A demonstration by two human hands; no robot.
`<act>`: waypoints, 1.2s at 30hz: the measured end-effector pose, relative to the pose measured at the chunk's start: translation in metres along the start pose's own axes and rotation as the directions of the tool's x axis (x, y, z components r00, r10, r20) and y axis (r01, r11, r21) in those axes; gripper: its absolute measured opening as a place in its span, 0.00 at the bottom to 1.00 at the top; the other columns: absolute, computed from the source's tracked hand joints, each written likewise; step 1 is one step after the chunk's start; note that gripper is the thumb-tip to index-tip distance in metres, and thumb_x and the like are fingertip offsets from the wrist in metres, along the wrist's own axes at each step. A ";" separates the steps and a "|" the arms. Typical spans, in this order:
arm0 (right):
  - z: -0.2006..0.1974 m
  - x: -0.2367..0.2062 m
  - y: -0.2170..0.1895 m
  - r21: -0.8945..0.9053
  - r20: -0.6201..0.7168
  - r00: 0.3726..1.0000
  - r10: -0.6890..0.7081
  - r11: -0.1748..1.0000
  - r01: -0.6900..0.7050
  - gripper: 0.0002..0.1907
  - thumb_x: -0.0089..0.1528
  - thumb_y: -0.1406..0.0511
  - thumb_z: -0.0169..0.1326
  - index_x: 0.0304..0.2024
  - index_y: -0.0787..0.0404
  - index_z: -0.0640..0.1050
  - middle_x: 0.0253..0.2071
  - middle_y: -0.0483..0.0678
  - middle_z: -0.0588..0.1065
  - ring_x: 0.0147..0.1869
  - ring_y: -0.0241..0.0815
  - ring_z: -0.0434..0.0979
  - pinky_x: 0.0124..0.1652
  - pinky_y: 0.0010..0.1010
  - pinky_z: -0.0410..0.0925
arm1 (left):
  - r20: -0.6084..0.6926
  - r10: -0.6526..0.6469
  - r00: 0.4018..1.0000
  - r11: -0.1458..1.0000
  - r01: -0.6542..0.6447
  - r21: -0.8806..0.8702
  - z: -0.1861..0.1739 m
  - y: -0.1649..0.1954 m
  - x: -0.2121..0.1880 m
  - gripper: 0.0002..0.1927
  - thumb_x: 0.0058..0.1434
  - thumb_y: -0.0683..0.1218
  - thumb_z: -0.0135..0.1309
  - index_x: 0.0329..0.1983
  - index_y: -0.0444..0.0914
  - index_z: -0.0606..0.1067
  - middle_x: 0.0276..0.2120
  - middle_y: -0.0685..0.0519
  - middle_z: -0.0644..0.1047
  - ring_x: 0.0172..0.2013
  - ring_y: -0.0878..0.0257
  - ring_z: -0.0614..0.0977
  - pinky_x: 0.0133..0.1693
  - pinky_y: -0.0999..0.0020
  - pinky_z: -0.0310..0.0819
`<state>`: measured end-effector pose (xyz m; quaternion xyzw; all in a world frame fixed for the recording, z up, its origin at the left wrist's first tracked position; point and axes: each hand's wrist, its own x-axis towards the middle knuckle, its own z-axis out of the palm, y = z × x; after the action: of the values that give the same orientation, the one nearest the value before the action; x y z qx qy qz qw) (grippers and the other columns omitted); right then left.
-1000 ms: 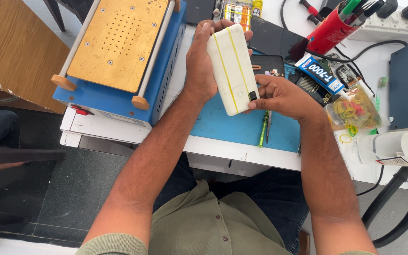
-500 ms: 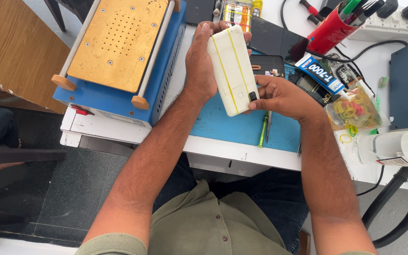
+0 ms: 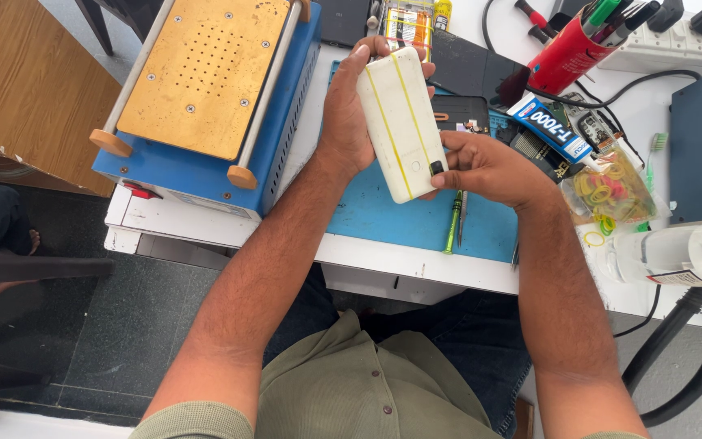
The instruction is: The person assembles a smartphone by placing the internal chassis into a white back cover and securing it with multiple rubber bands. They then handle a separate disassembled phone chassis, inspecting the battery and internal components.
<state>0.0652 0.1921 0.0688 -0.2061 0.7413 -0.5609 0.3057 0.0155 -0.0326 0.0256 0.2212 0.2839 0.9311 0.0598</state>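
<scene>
A white rectangular phone-like slab [image 3: 400, 120] with two yellow rubber bands stretched lengthwise is held above the blue work mat [image 3: 383, 215]. My left hand [image 3: 347, 114] grips its left long edge, fingers curled over the top end. My right hand [image 3: 485, 167] holds its lower right corner, the thumb pressing beside a small black part at the edge. A green-handled screwdriver [image 3: 452, 221] and a thin metal tool lie on the mat just below my right hand.
A blue machine with a perforated brass plate [image 3: 205, 73] stands at left. A red pen holder [image 3: 566, 53], a glue tube [image 3: 550, 126], a bag of coloured rubber bands [image 3: 611, 191], a clear bottle [image 3: 676, 254] and black hoses [image 3: 692, 358] crowd the right.
Both hands keep hold of the white slab; it has barely shifted, and my right thumb stays at its lower right corner.
</scene>
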 end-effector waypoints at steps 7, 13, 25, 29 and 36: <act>0.000 0.000 0.003 0.019 0.009 1.000 -0.017 1.000 0.017 0.31 0.61 0.69 0.58 0.66 0.70 0.67 0.43 0.55 0.84 0.48 0.38 0.84 0.55 0.30 0.72 | -0.025 -0.032 0.999 0.999 0.033 0.022 0.000 0.002 0.001 0.16 0.72 0.59 0.44 0.51 0.44 0.68 0.52 0.37 0.77 0.55 0.49 0.81 0.56 0.49 0.82; -0.002 -0.002 0.010 -0.056 -0.127 0.992 0.014 0.998 -0.021 0.25 0.67 0.62 0.53 0.65 0.68 0.74 0.42 0.52 0.81 0.47 0.38 0.79 0.53 0.31 0.70 | -0.080 -0.028 0.996 0.999 0.030 0.021 0.003 0.002 -0.001 0.20 0.72 0.60 0.42 0.53 0.41 0.68 0.50 0.38 0.77 0.54 0.50 0.81 0.55 0.50 0.83; 0.001 -0.003 0.001 -0.059 -0.091 0.996 -0.018 0.998 0.013 0.26 0.68 0.55 0.50 0.62 0.65 0.76 0.47 0.49 0.82 0.53 0.37 0.79 0.56 0.32 0.68 | -0.098 -0.046 0.994 0.996 0.053 0.075 0.012 0.005 0.001 0.13 0.67 0.46 0.50 0.51 0.42 0.63 0.50 0.37 0.76 0.52 0.51 0.83 0.48 0.50 0.88; 0.004 -0.005 -0.003 -0.115 -0.089 0.995 -0.047 0.993 0.036 0.25 0.68 0.55 0.50 0.60 0.64 0.77 0.45 0.49 0.82 0.53 0.37 0.79 0.57 0.33 0.68 | -0.101 -0.031 0.994 0.996 0.040 0.083 0.010 0.005 0.001 0.12 0.68 0.44 0.50 0.52 0.41 0.64 0.49 0.35 0.77 0.52 0.51 0.83 0.48 0.52 0.88; 0.007 -0.005 -0.006 -0.097 -0.132 0.991 -0.018 0.995 0.006 0.23 0.67 0.57 0.52 0.59 0.65 0.77 0.44 0.49 0.82 0.52 0.37 0.79 0.57 0.33 0.67 | -0.123 -0.017 0.992 0.996 0.028 0.089 0.007 0.004 0.002 0.11 0.69 0.44 0.49 0.52 0.39 0.66 0.47 0.34 0.79 0.50 0.51 0.84 0.47 0.52 0.88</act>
<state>0.0731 0.1888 0.0742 -0.1873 0.7848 -0.5389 0.2421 0.0168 -0.0317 0.0338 0.1630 0.3316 0.9283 0.0426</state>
